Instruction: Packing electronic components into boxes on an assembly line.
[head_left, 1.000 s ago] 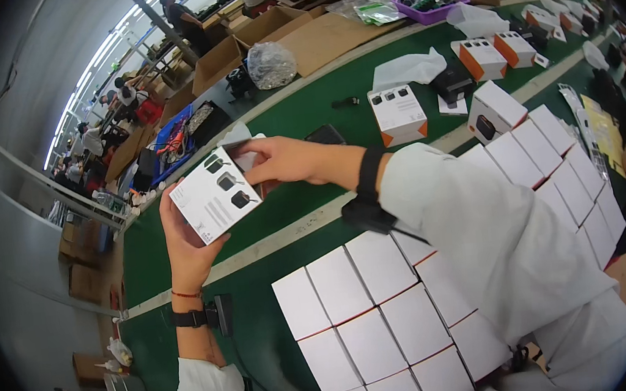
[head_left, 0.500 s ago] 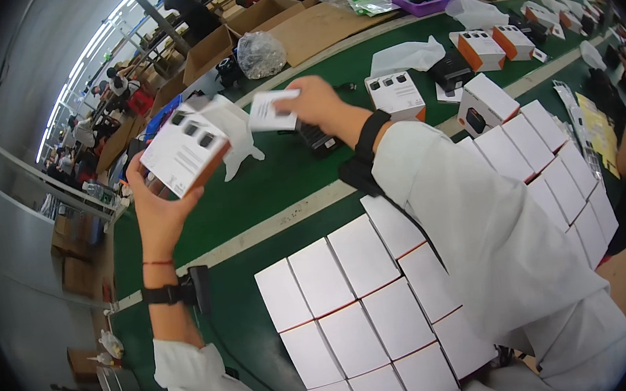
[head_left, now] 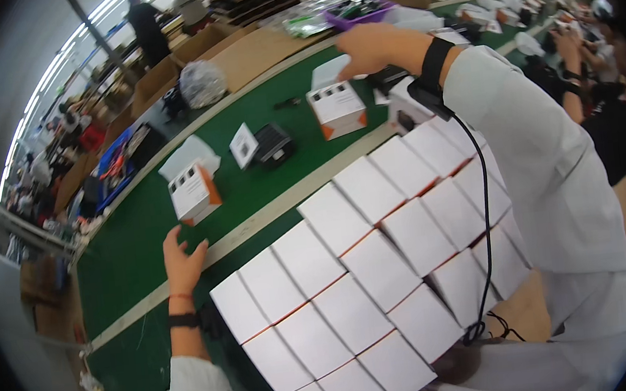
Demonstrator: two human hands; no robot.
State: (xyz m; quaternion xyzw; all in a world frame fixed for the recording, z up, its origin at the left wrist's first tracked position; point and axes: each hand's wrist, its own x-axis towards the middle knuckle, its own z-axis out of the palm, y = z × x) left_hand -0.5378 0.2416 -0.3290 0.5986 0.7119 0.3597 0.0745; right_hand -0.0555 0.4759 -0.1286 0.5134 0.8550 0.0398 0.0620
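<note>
My left hand (head_left: 185,258) is open, thumb and fingers apart, just below a white box with orange sides (head_left: 195,194) on the green table. A pale plastic bag (head_left: 191,159) lies behind that box. To its right a white card (head_left: 244,145) leans beside a black device (head_left: 274,143). My right hand (head_left: 375,48) reaches far over the table, above and behind another white and orange box (head_left: 337,110). Its thumb is beside a pale bag (head_left: 329,72); the other fingers are mostly hidden, so its grip is unclear.
Rows of white boxes (head_left: 352,310) fill the near side. A blue tray (head_left: 115,166) and a clear plastic bundle (head_left: 202,83) lie beyond the far edge, with a purple basket (head_left: 361,13) farther right. Another person's arm (head_left: 568,65) is at the right.
The white and orange box has left my left hand and stands on the table. The card from my right hand now leans by the black device. My right hand has moved right; the view shifted.
</note>
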